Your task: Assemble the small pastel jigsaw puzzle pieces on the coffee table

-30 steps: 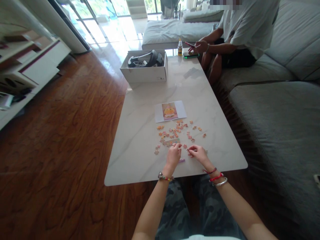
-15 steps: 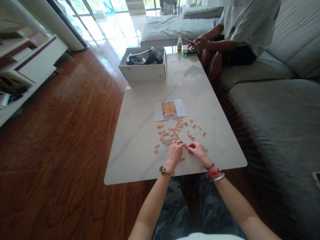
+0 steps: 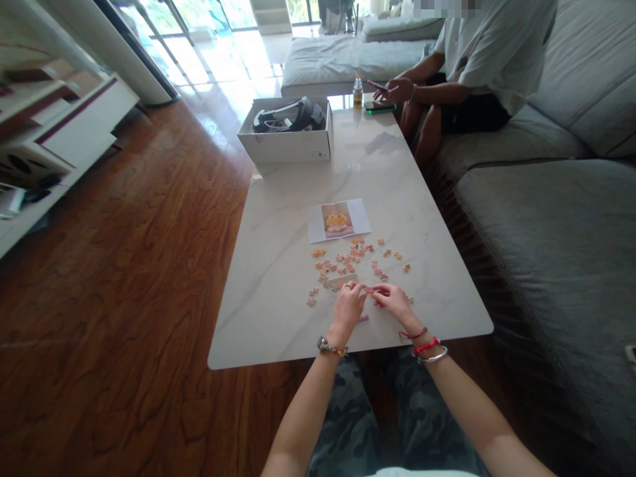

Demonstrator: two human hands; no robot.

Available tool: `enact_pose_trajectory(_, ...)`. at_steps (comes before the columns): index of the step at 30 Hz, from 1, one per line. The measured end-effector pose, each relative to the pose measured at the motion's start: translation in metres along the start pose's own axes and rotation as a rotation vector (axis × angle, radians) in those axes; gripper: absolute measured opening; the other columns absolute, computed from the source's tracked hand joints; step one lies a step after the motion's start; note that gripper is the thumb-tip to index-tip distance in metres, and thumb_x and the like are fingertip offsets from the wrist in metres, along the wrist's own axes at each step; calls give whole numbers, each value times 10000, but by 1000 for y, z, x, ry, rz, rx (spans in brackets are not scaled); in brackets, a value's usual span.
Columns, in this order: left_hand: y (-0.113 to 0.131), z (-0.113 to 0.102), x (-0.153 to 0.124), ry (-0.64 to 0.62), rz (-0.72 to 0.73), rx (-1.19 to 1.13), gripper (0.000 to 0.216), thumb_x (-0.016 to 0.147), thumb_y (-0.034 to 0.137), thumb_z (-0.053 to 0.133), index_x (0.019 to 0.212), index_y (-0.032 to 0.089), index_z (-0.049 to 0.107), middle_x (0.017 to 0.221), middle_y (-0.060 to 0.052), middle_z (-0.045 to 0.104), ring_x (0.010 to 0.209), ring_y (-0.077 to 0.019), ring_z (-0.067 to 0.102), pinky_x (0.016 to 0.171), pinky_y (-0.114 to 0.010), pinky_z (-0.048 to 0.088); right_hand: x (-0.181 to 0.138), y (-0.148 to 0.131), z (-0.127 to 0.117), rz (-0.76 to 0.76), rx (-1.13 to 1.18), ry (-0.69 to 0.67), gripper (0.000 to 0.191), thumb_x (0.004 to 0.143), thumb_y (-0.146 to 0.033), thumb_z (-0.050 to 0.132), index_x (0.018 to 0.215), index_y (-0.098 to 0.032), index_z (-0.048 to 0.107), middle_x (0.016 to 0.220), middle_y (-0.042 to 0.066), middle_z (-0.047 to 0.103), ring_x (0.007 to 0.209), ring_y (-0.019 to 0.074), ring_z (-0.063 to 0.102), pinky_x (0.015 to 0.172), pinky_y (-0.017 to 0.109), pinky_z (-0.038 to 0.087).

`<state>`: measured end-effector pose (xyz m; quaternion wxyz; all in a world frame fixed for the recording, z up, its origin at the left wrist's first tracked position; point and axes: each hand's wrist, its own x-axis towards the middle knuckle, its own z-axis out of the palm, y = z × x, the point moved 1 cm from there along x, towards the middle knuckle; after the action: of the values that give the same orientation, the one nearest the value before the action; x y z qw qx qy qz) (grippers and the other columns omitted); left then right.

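My left hand [image 3: 350,303] and my right hand [image 3: 392,301] meet fingertip to fingertip over the near part of the table. Between them shows a small pinkish puzzle piece [image 3: 368,289], pinched by the fingers of both. Loose orange and pink puzzle pieces [image 3: 355,255] lie scattered just beyond. A joined strip of puzzle [image 3: 340,281] rests behind my left hand, partly covered by it. Close to my left wrist a purple strip [image 3: 364,318] peeks out. Past the pieces lies a paper sheet with a printed picture [image 3: 336,218] of a yellow figure.
The white marbled table [image 3: 278,265] has its near edge at my lap. At its far end stand an open white box [image 3: 293,147] with a headset, a bottle [image 3: 358,93] and a phone [image 3: 378,106]. A person [image 3: 491,66] sits on the grey sofa [image 3: 551,218] at right.
My fingers have shifted slightly around the puzzle piece, and the hands stay in the same place. The whole view has moved a little. The loose pieces lie as before.
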<state>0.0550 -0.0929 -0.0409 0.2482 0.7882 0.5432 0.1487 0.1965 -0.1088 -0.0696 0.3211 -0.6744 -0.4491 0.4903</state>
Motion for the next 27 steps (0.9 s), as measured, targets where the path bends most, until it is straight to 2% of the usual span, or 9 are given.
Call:
enact_pose_trajectory(4, -2, 4, -1, 4, -41, 20, 165, 762, 176, 506, 916, 203, 561, 937, -51, 550, 906, -163, 510, 776, -270, 425, -1, 3, 1, 35, -22, 16, 155, 671, -287, 586, 754, -157, 587, 591, 18, 637, 508, 134, 607, 441, 205, 464)
enact_pose_trajectory(10, -3, 6, -2, -22, -51, 47, 167, 758, 171, 506, 913, 197, 562, 933, -59, 543, 875, -161, 514, 749, -264, 427, 0, 3, 2, 42, -55, -24, 115, 670, -257, 587, 730, -159, 589, 568, 19, 644, 489, 130, 601, 443, 200, 459)
enact_pose_trajectory(18, 2, 4, 0, -54, -42, 49, 158, 770, 184, 498, 912, 194, 567, 936, -54, 542, 898, -154, 503, 754, -251, 425, 2, 5, 6, 27, -172, -4, 183, 681, -302, 585, 752, -139, 626, 590, 39, 653, 475, 125, 587, 440, 198, 433)
enact_pose_trajectory(24, 0, 1, -1, 4, -43, -51, 151, 774, 225, 501, 902, 188, 573, 918, -50, 563, 879, -152, 519, 764, -260, 425, -1, -2, 2, -81, -125, -41, 243, 707, -327, 550, 843, -148, 643, 600, 20, 643, 487, 108, 567, 479, 201, 433)
enact_pose_trajectory(27, -4, 1, -1, -24, -46, -156, 154, 774, 223, 497, 904, 183, 570, 875, -36, 581, 775, -121, 543, 723, -243, 434, 0, -5, 0, -134, -134, -87, 240, 722, -306, 529, 868, -156, 645, 666, 26, 656, 518, 104, 565, 496, 204, 429)
